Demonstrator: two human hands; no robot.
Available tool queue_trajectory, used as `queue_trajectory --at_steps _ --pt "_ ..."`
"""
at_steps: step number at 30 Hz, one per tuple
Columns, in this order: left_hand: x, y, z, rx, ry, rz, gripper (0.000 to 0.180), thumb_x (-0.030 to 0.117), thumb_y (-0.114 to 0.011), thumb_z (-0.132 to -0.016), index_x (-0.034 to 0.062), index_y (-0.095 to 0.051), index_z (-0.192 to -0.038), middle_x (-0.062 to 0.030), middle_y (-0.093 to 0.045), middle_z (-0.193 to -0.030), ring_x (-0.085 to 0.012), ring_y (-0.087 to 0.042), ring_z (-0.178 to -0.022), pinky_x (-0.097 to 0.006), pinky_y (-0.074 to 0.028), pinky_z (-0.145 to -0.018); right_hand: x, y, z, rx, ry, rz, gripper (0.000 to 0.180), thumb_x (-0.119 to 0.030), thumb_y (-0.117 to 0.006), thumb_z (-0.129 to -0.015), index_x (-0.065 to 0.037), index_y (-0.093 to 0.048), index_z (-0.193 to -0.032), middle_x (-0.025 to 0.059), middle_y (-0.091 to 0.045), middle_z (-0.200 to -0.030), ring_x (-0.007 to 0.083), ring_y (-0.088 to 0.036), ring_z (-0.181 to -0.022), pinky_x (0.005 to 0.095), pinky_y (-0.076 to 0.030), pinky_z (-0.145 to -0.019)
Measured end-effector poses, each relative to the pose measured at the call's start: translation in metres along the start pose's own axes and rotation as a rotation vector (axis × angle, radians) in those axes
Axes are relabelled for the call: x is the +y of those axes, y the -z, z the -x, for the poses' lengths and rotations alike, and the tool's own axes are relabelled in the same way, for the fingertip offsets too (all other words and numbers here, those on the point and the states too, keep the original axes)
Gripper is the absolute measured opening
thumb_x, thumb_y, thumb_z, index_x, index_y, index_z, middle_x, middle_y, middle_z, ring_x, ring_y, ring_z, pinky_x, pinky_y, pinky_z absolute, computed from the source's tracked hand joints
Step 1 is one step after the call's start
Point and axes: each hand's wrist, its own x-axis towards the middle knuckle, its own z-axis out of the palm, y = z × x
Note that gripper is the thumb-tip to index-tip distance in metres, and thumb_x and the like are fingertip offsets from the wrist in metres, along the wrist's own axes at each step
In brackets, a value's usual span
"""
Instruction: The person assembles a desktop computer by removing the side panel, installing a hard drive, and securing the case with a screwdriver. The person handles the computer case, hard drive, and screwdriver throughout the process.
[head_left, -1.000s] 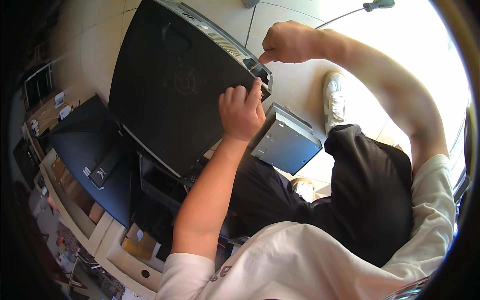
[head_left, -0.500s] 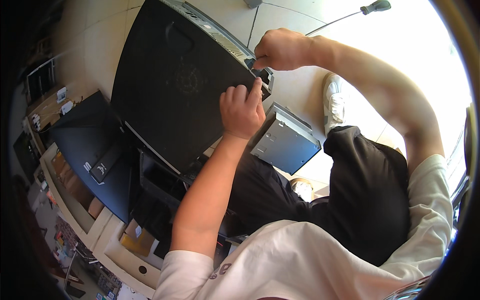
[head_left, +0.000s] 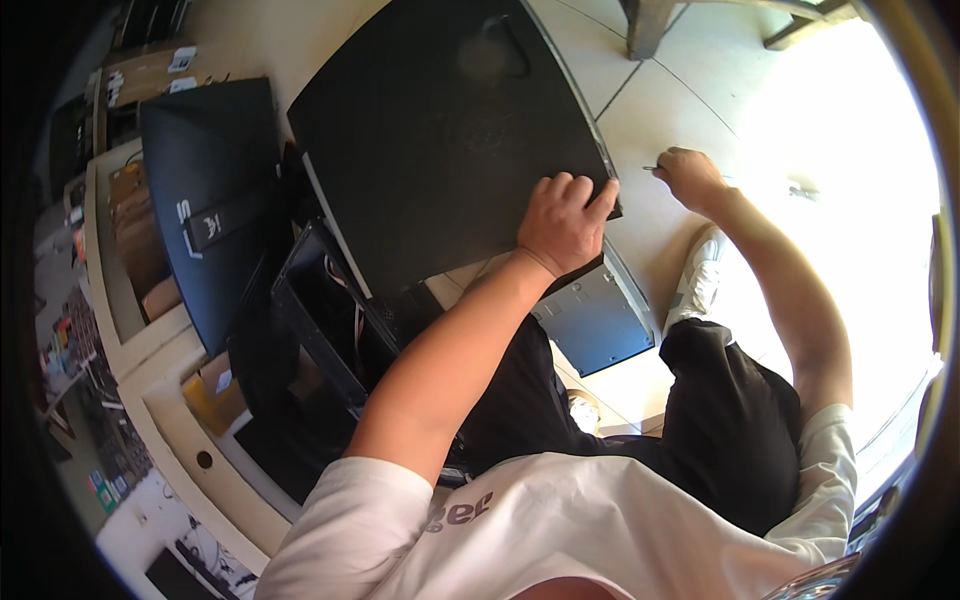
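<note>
A large black computer case stands before me, its broad dark side facing up at me. My left hand is on its near right corner, fingers bent and pressed against the edge. Off to the right of the case, apart from it, my right hand is closed. A small dark piece sticks out from its fingertips; its kind I cannot make out. Below my left hand, a flat metal box like a disc drive sits between my legs, partly hidden by the case and my arm.
At the left a dark monitor leans by a pale wooden desk frame. A black open-framed housing with cables inside sits beside the case. Wooden furniture legs stand at the far right on the tiled floor, which glares brightly.
My right hand has left the case's edge and moved right, with a small dark piece at its fingertips. My left hand stays at the corner, its fingers more bent. The view has shifted.
</note>
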Motion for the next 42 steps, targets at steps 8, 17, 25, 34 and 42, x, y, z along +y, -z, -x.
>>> queue_trajectory --at_steps 8,17,25,34,42 --pt "0.0 0.01 0.004 0.05 0.151 0.141 0.03 0.019 -0.064 -0.088 0.0056 -0.063 -0.114 -0.0064 -0.055 -0.08 -0.0262 -0.054 -0.076 -0.04 -0.043 -0.069 -0.02 -0.044 -0.019 0.117 -0.237 -0.54 0.039 -0.027 -0.061 -0.093 0.003 -0.065 -0.117 0.0252 -0.069 -0.108 0.0426 -0.065 -0.103 0.0437 -0.052 -0.09" --pt "-0.115 0.158 0.165 0.019 1.441 -0.291 0.048 0.04 -0.054 -0.098 -0.0014 -0.063 -0.12 -0.0229 -0.069 -0.109 -0.0398 -0.066 -0.103 -0.046 -0.052 -0.087 -0.052 -0.071 -0.042 -0.027 -0.502 -0.869 0.038 -0.026 -0.067 -0.09 0.012 -0.066 -0.093 0.0212 -0.07 -0.073 0.0217 -0.066 -0.056 0.0359 -0.053 -0.055" --pt "-0.165 0.176 0.233 -0.229 1.692 0.14 0.069 0.06 -0.066 -0.086 -0.0066 -0.072 -0.103 -0.0222 -0.072 -0.102 -0.0342 -0.069 -0.099 -0.038 -0.052 -0.087 -0.012 -0.118 -0.074 -0.022 -0.224 -0.286 0.023 -0.017 -0.07 -0.08 -0.002 -0.067 -0.097 0.0209 -0.07 -0.097 0.0392 -0.068 -0.091 0.0446 -0.054 -0.072" --pt "-0.177 0.178 0.225 -0.213 1.757 0.268 0.079 0.062 -0.07 -0.082 -0.0153 -0.069 -0.096 -0.0246 -0.071 -0.094 -0.032 -0.07 -0.091 -0.035 -0.053 -0.082 -0.016 -0.101 -0.067 -0.132 -0.705 -1.779 0.022 -0.018 -0.061 -0.089 0.001 -0.068 -0.099 0.0109 -0.071 -0.09 0.0274 -0.068 -0.087 0.0385 -0.054 -0.076" --pt "-0.184 0.198 0.235 -0.074 1.737 0.282 0.064 0.059 -0.072 -0.082 -0.0036 -0.066 -0.069 -0.0139 -0.067 -0.075 -0.0215 -0.065 -0.071 -0.034 -0.05 -0.069 -0.018 -0.067 -0.035 -0.057 -0.462 -1.529 0.024 -0.011 -0.048 -0.097 0.003 -0.062 -0.11 0.0112 -0.069 -0.087 0.022 -0.068 -0.076 0.0307 -0.056 -0.066"
